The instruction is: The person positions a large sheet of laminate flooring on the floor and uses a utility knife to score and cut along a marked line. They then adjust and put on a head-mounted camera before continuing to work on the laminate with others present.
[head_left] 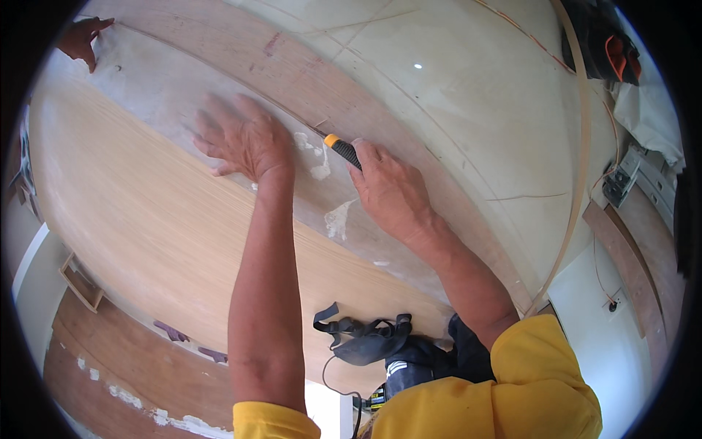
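Note:
My left hand (248, 139) lies with fingers spread on a long greyish strip of board (153, 62), slightly blurred by motion. In my right hand (391, 183) is a slim hand tool with a black ribbed grip and yellow collar (338, 145). Its thin metal end points up and left along the far edge of the grey strip; the exact tip is hard to make out. White patches mark the strip near both hands. Beneath it lies a large light wood-grain panel (146, 168). At the upper left, another person's hand (82, 40) touches the strip's far end.
A reddish plywood sheet (219, 36) runs beyond the strip, over a pale tiled floor (468, 95). A black strapped bag (365, 344) rests by my body. A long thin strip (581, 146) curves along the right. Wood boards (629, 256) stand at the right.

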Demonstrator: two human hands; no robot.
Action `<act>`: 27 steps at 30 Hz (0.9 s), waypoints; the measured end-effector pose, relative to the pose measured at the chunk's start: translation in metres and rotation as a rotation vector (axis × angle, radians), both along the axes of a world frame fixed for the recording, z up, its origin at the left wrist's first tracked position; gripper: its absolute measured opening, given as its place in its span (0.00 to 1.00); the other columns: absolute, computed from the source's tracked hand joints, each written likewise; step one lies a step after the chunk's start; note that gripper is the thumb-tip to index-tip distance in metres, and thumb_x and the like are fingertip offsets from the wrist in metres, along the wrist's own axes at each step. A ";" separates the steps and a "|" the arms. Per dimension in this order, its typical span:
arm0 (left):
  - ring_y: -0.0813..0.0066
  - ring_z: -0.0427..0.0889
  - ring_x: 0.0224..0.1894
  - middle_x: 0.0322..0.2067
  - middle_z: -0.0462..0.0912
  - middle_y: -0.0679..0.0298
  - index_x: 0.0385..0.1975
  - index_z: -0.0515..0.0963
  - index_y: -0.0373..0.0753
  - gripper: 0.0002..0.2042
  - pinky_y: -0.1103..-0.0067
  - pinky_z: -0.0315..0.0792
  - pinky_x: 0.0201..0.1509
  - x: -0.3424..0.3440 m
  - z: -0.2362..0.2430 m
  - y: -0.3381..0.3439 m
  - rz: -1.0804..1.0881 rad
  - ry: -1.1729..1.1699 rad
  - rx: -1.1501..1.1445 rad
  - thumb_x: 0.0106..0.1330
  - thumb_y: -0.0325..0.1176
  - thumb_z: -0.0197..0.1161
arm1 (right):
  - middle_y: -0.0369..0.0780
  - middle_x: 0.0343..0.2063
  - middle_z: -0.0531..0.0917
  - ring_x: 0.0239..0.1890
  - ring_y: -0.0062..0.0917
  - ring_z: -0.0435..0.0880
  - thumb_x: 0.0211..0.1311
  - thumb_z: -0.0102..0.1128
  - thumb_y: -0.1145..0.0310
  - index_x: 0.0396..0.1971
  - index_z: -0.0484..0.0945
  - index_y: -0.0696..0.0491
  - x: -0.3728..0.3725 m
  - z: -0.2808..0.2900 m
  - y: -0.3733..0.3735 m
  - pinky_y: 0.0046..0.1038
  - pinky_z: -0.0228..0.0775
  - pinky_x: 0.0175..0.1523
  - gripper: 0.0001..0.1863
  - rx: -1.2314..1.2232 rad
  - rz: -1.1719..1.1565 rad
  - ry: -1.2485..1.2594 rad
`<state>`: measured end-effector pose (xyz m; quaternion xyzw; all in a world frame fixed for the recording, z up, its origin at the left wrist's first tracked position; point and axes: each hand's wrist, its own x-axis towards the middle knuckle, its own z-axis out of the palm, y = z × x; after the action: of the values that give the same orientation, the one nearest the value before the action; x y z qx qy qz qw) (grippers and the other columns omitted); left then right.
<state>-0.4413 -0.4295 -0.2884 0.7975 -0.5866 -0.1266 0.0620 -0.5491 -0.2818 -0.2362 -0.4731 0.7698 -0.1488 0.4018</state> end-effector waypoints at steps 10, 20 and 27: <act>0.50 0.39 0.77 0.75 0.48 0.60 0.74 0.57 0.54 0.30 0.32 0.37 0.69 -0.002 0.003 0.000 0.009 0.004 0.011 0.75 0.57 0.40 | 0.47 0.38 0.81 0.37 0.44 0.85 0.64 0.61 0.71 0.53 0.70 0.56 0.003 -0.005 0.000 0.41 0.79 0.38 0.19 -0.013 0.046 0.092; 0.49 0.39 0.77 0.75 0.48 0.60 0.74 0.58 0.56 0.29 0.33 0.37 0.69 0.000 0.001 -0.001 -0.001 0.003 0.002 0.75 0.58 0.38 | 0.46 0.37 0.81 0.36 0.42 0.85 0.63 0.60 0.72 0.53 0.70 0.57 0.000 -0.009 0.002 0.41 0.79 0.37 0.19 -0.085 0.077 0.095; 0.49 0.39 0.77 0.75 0.48 0.60 0.74 0.58 0.55 0.30 0.33 0.37 0.69 0.000 0.000 -0.001 -0.008 0.004 -0.004 0.76 0.58 0.38 | 0.48 0.33 0.81 0.34 0.44 0.84 0.67 0.54 0.72 0.42 0.67 0.57 0.010 -0.012 -0.002 0.42 0.79 0.38 0.08 0.033 0.098 0.191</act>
<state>-0.4408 -0.4303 -0.2885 0.7948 -0.5899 -0.1273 0.0640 -0.5394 -0.2841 -0.2479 -0.5154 0.7830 -0.0703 0.3412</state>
